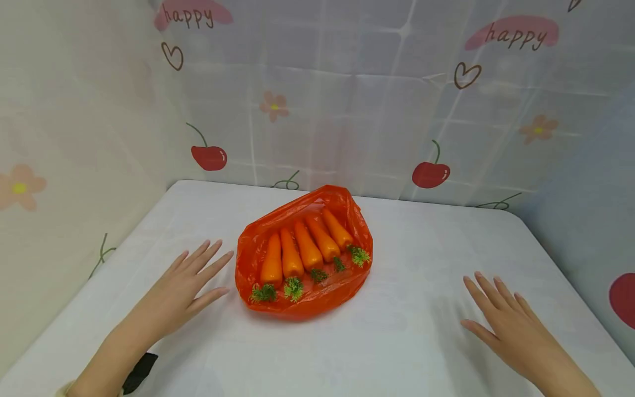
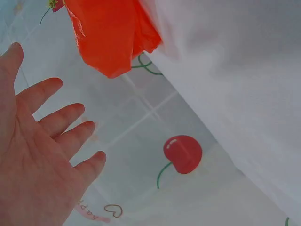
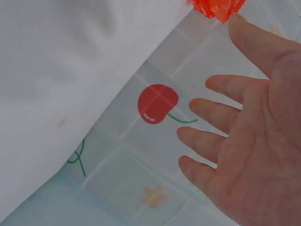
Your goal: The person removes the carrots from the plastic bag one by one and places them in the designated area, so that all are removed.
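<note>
Several orange carrots [image 1: 308, 246] with short green tops lie side by side on an opened red plastic bag [image 1: 297, 310] in the middle of the table. Just left of the bag, my left hand [image 1: 181, 292] is held out with straight, spread fingers and nothing in it. My right hand [image 1: 511, 328] hovers over the right part of the table, well away from the bag, its fingers spread and its palm bare. Both wrist views show an open palm, with part of the red bag [image 2: 110, 35] at the top of the left wrist view.
The white table [image 1: 407, 342] has its far edge close to a hanging curtain [image 1: 337, 132] printed with cherries, flowers and hearts. Similar printed sheets stand along the left and right sides. A black band [image 1: 140, 373] shows at my left wrist.
</note>
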The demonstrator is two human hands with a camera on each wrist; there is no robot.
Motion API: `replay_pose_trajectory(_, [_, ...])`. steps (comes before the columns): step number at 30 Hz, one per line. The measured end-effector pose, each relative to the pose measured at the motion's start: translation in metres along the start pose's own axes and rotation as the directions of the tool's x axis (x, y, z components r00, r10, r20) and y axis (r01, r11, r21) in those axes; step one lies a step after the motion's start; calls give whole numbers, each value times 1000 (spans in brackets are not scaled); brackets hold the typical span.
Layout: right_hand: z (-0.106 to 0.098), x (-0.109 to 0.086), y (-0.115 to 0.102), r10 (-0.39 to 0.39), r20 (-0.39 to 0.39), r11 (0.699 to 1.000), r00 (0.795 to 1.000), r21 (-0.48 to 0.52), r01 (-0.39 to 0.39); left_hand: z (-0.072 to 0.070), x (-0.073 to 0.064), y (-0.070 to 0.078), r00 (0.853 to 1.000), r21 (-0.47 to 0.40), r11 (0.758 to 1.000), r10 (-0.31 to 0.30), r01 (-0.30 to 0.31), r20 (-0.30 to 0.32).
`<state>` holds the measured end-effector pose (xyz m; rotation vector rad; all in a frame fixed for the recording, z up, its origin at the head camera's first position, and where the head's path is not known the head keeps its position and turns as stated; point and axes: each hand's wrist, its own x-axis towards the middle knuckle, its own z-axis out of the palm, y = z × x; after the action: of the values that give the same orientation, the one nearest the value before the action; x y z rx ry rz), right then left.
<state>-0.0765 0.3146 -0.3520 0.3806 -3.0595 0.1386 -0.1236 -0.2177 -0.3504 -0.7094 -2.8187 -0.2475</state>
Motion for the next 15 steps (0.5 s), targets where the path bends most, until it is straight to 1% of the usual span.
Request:
replay_pose_trajectory(6, [-14, 16, -18, -67, -60, 998, 996, -23, 66, -4, 11, 7, 999, -43, 999, 4, -3, 39])
replay_pose_trajectory(9, [-18, 26, -29, -98, -76, 995, 992, -25, 97, -5, 16, 9, 999, -77, 997, 14, -12, 30])
replay_pose_trajectory(13, [-22, 39, -45, -138, -76, 990, 987, -22, 137, -4, 21, 11, 1000, -130, 991, 24, -22, 9])
replay_pose_trajectory(15, [-24, 45, -53, -149, -69, 989, 986, -17, 149, -3, 23, 12, 1000, -156, 988, 17, -14, 14])
